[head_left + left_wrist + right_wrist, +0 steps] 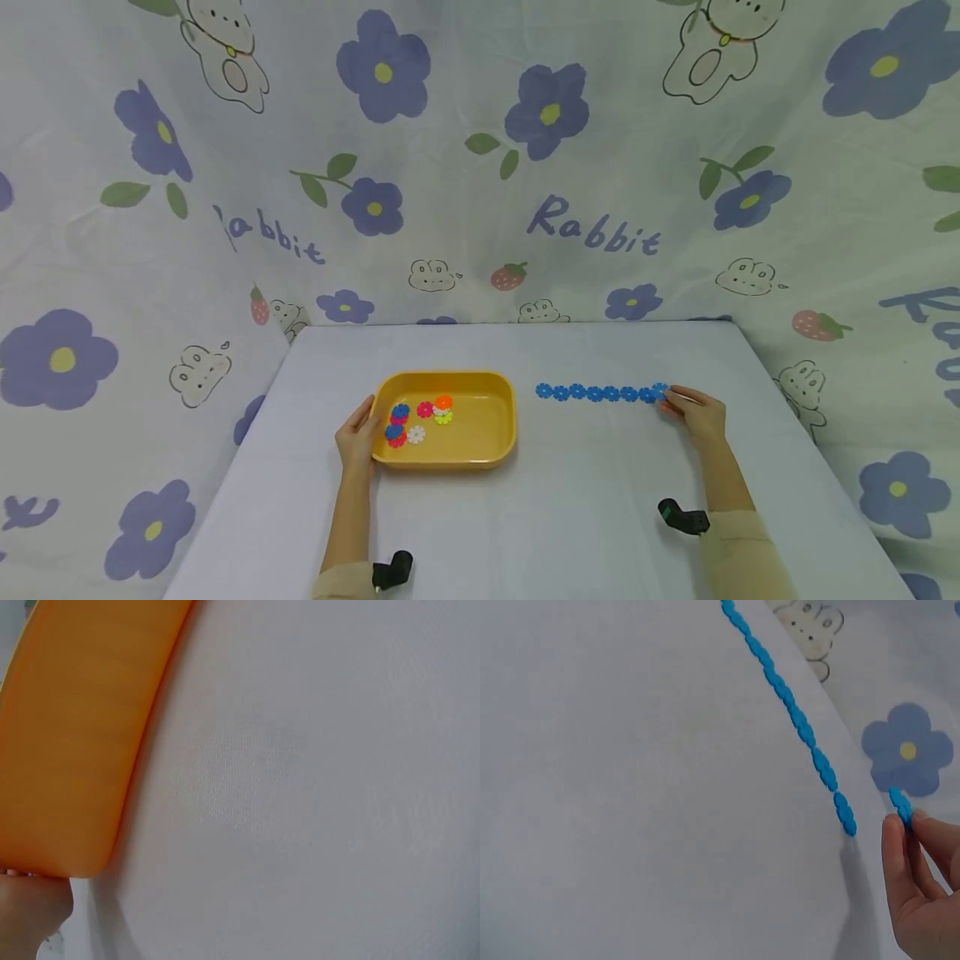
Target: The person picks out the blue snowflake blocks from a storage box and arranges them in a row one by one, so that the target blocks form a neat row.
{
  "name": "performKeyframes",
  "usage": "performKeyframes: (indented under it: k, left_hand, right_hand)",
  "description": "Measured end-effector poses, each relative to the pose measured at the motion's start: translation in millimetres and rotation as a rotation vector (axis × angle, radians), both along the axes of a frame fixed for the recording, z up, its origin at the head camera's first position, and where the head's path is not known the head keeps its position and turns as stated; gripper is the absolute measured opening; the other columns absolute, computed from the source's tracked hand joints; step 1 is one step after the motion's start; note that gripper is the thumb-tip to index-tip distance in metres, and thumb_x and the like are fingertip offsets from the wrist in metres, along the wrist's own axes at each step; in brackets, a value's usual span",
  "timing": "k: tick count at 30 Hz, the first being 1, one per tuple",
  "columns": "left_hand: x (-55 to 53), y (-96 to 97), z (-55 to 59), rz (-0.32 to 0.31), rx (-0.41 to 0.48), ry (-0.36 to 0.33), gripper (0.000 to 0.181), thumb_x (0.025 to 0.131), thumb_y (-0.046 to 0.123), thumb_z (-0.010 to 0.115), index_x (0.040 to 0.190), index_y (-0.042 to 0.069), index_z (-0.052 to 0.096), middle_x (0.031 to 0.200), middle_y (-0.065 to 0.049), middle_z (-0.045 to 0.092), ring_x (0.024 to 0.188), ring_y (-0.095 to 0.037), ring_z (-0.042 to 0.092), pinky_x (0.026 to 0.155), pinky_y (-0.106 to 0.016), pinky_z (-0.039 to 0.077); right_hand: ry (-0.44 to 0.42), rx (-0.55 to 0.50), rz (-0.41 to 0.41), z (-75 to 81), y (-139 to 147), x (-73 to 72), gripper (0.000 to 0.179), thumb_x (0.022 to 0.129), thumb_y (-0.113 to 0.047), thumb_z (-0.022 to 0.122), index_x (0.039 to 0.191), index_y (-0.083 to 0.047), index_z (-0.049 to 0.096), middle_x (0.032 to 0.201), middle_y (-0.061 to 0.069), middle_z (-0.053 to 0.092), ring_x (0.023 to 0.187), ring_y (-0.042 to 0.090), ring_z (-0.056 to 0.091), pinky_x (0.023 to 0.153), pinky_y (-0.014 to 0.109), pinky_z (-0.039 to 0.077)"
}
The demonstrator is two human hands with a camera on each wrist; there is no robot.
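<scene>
In the head view, my right hand point(696, 412) pinches a blue flower-shaped disc point(659, 389) at the right end of a row of blue flower-shaped discs point(595, 393). The right wrist view shows that pinched disc point(901, 806) held between thumb and fingers, raised and apart from the row's nearest disc point(844, 814). My left hand point(356, 435) grips the left side of a yellow tray point(480, 457). In the left wrist view only part of that hand point(34, 911) shows, against the tray's end point(82, 742).
Inside the tray's left half lie loose flower-shaped discs: blue point(401, 411), pink point(425, 409), white point(416, 434), orange point(444, 402) and yellow point(443, 418). A white cloth point(570, 500) covers the table. Patterned fabric point(465, 208) hangs behind and at both sides.
</scene>
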State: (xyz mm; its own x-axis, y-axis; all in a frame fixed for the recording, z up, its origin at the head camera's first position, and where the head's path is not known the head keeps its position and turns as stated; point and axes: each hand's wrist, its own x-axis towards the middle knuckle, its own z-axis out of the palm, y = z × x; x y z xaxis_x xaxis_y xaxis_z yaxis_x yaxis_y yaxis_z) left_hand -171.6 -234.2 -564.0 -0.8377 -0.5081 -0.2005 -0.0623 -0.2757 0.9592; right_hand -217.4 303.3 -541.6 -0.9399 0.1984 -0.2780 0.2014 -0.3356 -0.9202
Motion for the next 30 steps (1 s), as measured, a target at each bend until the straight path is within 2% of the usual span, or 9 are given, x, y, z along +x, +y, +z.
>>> performKeyframes:
  k: [4, 8, 10, 13, 20, 25, 30]
  left_hand:
    - [-0.9, -0.4, 0.3, -0.01, -0.01, -0.002, 0.045, 0.09, -0.002, 0.054, 0.134, -0.001, 0.049, 0.139, -0.016, 0.045, 0.129, -0.023, 0.044, 0.091, -0.019, 0.047]
    - [0.1, -0.7, 2.4, -0.031, -0.012, -0.019, 0.046, 0.09, -0.002, 0.052, 0.136, 0.001, 0.049, 0.142, -0.014, 0.044, 0.13, -0.023, 0.042, 0.095, -0.022, 0.045]
    - [0.5, -0.8, 3.3, -0.041, -0.015, -0.027, 0.046, 0.091, -0.002, 0.052, 0.136, 0.001, 0.048, 0.143, -0.014, 0.043, 0.131, -0.023, 0.041, 0.096, -0.023, 0.044]
    - [1.1, -0.8, 4.0, -0.045, -0.015, -0.029, 0.046, 0.091, -0.001, 0.052, 0.136, 0.001, 0.048, 0.143, -0.014, 0.043, 0.131, -0.023, 0.041, 0.097, -0.024, 0.043]
    - [2.1, 0.5, 4.6, -0.047, -0.012, -0.031, 0.046, 0.091, -0.002, 0.053, 0.136, 0.001, 0.048, 0.143, -0.014, 0.042, 0.131, -0.024, 0.041, 0.098, -0.025, 0.043]
    - [2.5, 1.4, 4.6, -0.047, -0.02, -0.039, 0.046, 0.091, -0.002, 0.053, 0.137, 0.001, 0.048, 0.143, -0.014, 0.042, 0.131, -0.024, 0.041, 0.097, -0.024, 0.044]
    - [2.2, 0.9, 4.1, -0.047, -0.018, -0.036, 0.046, 0.091, -0.002, 0.052, 0.137, 0.002, 0.047, 0.143, -0.014, 0.042, 0.131, -0.024, 0.041, 0.097, -0.023, 0.043]
  right_hand:
    - [-0.036, 0.143, -0.003, -8.8, 14, -4.4, 0.031, 0.089, 0.004, 0.058, 0.119, 0.009, 0.058, 0.076, -0.004, 0.068, 0.07, 0.009, 0.068, 0.073, 0.023, 0.057]
    - [-0.013, 0.299, 0.026, -17.0, 22, -10.1, 0.046, 0.091, 0.005, 0.052, 0.133, 0.017, 0.038, 0.077, -0.011, 0.063, 0.07, 0.003, 0.066, 0.072, 0.019, 0.056]
    - [-0.005, 0.34, 0.034, -19.6, 25, -12.2, 0.046, 0.091, 0.006, 0.051, 0.133, 0.019, 0.037, 0.076, -0.012, 0.062, 0.069, 0.002, 0.065, 0.071, 0.018, 0.056]
    - [-0.011, 0.345, 0.033, -20.8, 27, -14.2, 0.045, 0.09, 0.007, 0.051, 0.131, 0.02, 0.038, 0.073, -0.013, 0.061, 0.067, 0.002, 0.065, 0.069, 0.017, 0.056]
    - [-0.077, 0.387, 0.045, -22.0, 27, -20.8, 0.044, 0.091, 0.004, 0.052, 0.131, 0.018, 0.041, 0.074, -0.013, 0.058, 0.068, 0.0, 0.064, 0.07, 0.018, 0.056]
    - [-0.074, 0.454, 0.081, -20.8, 27, -24.7, 0.04, 0.091, 0.005, 0.051, 0.127, 0.02, 0.044, 0.076, -0.008, 0.059, 0.067, 0.0, 0.063, 0.069, 0.02, 0.056]
    - [-0.059, 0.526, 0.125, -18.3, 26, -26.2, 0.037, 0.091, 0.005, 0.05, 0.125, 0.021, 0.045, 0.085, 0.002, 0.062, 0.068, -0.001, 0.062, 0.069, 0.02, 0.056]
